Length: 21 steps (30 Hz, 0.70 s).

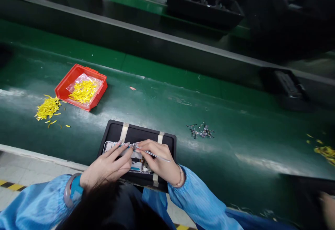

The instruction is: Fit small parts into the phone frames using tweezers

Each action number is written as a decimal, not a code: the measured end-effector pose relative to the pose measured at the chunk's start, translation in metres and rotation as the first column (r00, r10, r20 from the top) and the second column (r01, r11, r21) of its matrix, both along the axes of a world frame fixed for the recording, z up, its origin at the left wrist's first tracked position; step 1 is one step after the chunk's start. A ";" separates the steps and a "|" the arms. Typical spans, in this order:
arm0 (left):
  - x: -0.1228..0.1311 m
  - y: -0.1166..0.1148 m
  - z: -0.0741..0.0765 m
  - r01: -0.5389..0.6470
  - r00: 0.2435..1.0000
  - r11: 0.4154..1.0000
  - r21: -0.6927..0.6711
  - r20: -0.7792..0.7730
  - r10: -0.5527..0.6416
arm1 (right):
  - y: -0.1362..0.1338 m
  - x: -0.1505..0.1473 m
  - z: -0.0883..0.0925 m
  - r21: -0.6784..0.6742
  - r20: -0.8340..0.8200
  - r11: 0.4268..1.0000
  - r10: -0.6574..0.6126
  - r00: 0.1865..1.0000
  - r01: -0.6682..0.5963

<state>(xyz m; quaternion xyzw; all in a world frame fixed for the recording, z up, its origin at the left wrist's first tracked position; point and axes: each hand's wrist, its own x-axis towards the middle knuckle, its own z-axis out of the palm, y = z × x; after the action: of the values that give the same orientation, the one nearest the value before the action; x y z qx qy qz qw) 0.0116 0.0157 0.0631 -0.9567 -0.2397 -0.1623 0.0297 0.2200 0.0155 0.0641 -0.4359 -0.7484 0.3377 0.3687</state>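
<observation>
A black padded tray (141, 128) with pale tape strips lies at the near edge of the bench. On it rests an opened electronic device (136, 165) with a silver frame, a circuit board and blue strips, partly covered by both hands. My left hand (111, 163) lies over its left part, fingers stretched out with the tips near the upper edge. My right hand (157, 156) is closed on slim metal tweezers (159, 157), whose handle points right. The tweezer tips are beside my left fingertips; whether they grip anything cannot be made out. Dark hair hides the tray's near side.
A red bin (98, 95) holds yellow strips in a plastic bag. Beside it lies a pile of yellow strips (48, 108). Small black parts (201, 131) lie right of the tray. A raised rail (162, 34) runs behind; black boxes (204, 5) stand beyond. Another person's hand (328, 205) blurs at right.
</observation>
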 end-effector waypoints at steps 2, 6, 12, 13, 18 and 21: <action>0.000 0.002 0.000 -0.014 1.000 1.000 -0.008 0.027 0.014 | -0.001 0.001 -0.003 0.001 0.000 1.000 0.000 1.000 0.000; 0.001 0.005 0.002 -0.037 0.998 0.999 -0.032 0.047 0.038 | -0.003 0.000 -0.010 -0.047 -0.064 0.998 -0.055 0.996 0.052; 0.003 0.007 0.008 0.011 1.000 0.999 0.036 -0.027 -0.010 | -0.004 0.004 -0.006 -0.020 -0.379 0.959 -0.270 0.885 0.284; 0.003 0.007 0.007 0.021 0.999 0.999 0.041 -0.040 -0.019 | -0.004 0.005 -0.006 -0.034 -0.378 0.952 -0.294 0.878 0.304; 0.001 0.009 0.002 0.008 1.000 1.000 -0.003 0.017 -0.007 | -0.003 0.003 -0.008 -0.066 -0.276 0.972 -0.235 0.932 0.226; 0.000 0.010 0.001 -0.007 0.999 1.000 -0.030 0.040 0.008 | -0.003 0.002 -0.010 -0.083 -0.245 0.972 -0.236 0.940 0.222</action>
<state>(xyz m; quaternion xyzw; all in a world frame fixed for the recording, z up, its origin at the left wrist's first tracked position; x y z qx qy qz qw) 0.0113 0.0260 0.0638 -0.9527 -0.2462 -0.1776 0.0112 0.2217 0.0128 0.0537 -0.4830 -0.6299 0.3657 0.4860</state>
